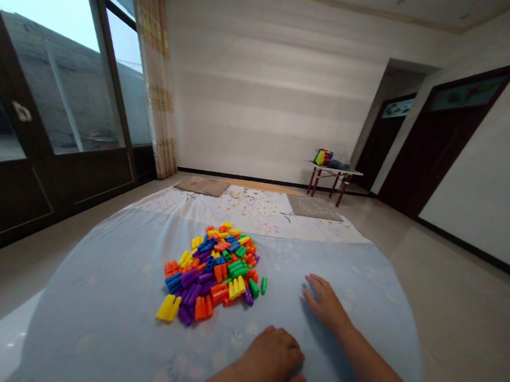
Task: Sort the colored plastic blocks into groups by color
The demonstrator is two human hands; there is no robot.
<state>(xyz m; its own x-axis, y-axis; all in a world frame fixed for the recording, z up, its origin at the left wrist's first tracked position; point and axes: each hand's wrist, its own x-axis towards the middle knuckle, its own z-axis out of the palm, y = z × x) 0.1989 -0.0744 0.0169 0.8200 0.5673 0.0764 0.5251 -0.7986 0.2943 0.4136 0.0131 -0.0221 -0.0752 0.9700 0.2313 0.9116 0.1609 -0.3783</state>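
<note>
A heap of plastic pieces (215,264) in yellow, orange, purple, blue and green lies on the light blue tablecloth (119,321), left of the middle. One small green piece (264,285) lies by itself at the heap's right edge. My left hand (273,361) rests near the table's front, below and right of the heap, its fingers curled; whether anything is under them is hidden. Farther right, my right hand (323,300) is over the cloth with its fingers apart and nothing in it. Neither hand touches the heap.
Toward the far side lie a white floral cloth (253,211), a brown mat (202,186) on the left and a grey patterned mat (315,207) on the right. Beyond stands a small table (335,171) with a colourful bag (322,157). Glass doors are at the left.
</note>
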